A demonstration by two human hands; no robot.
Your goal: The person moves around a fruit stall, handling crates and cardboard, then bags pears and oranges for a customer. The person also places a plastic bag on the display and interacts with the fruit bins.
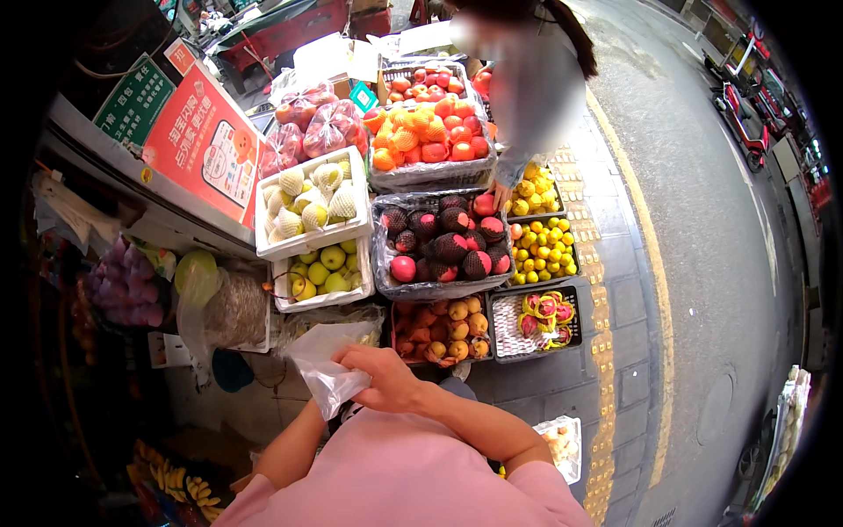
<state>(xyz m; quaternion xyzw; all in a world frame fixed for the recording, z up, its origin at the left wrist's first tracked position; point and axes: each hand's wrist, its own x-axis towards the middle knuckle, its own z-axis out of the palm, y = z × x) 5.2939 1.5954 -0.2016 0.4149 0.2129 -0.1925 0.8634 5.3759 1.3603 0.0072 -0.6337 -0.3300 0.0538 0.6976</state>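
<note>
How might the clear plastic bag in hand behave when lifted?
The clear plastic bag is probably floppy, given its creases. It's likely very light, since its film looks thin and translucent. It may crumple easily where the right hand grips it.

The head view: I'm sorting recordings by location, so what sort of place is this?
Most likely a street-side fruit stall: netted pale fruit fills a white box, dragon fruit lies in a black crate, and a road runs alongside.
</note>
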